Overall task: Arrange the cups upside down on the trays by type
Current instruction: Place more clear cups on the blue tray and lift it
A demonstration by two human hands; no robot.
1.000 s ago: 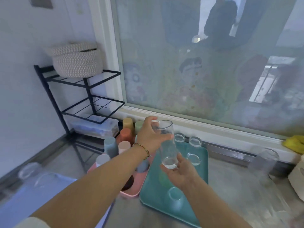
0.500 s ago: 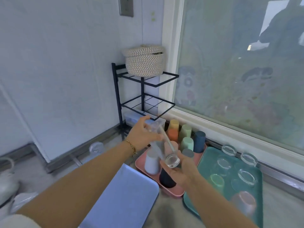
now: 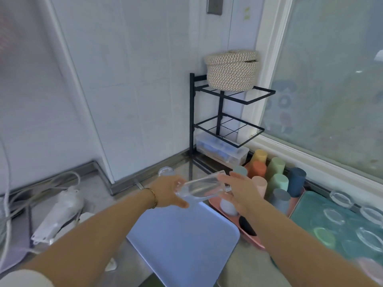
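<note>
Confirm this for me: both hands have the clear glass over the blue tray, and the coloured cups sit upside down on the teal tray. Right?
Not quite. The coloured cups sit upside down on the pink tray, not the teal tray; that one holds clear glasses. The rest stands: the head view shows the left hand and right hand with the glass over the blue tray.

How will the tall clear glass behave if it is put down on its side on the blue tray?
The tall clear glass, tilted almost flat between the left hand and right hand, looks round and straight-sided, so it would probably roll. It seems smooth, perhaps slippery. The blue tray looks hard; a drop might crack it.
</note>
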